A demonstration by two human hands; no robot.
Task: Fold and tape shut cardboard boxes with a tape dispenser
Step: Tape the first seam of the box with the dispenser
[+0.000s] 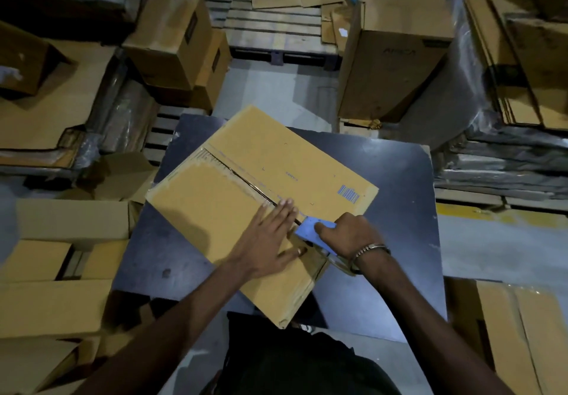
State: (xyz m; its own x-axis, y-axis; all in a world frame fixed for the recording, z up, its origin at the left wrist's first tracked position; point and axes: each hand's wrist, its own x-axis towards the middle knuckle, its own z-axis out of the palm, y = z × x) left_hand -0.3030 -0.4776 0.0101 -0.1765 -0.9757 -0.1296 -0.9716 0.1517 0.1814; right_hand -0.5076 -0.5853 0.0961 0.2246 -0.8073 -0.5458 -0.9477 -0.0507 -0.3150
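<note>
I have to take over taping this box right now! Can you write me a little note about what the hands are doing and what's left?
Left hand: flat, fingers straight, pressing the near flap beside the seam.
Right hand: grips the blue tape dispenser, set on the seam at the box's near end.
Cardboard box: lies angled on the dark table, both flaps folded shut.
Done: flaps folded, dispenser placed at the start.
Left: the seam ahead looks untaped, so run the tape along it to the far end.

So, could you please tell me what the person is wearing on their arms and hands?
Both forearms are bare, with no sleeves or gloves in view. The right wrist carries a thin silver-toned metal bracelet. The left hand seems to wear a ring on the thumb; blur makes that uncertain.
</note>
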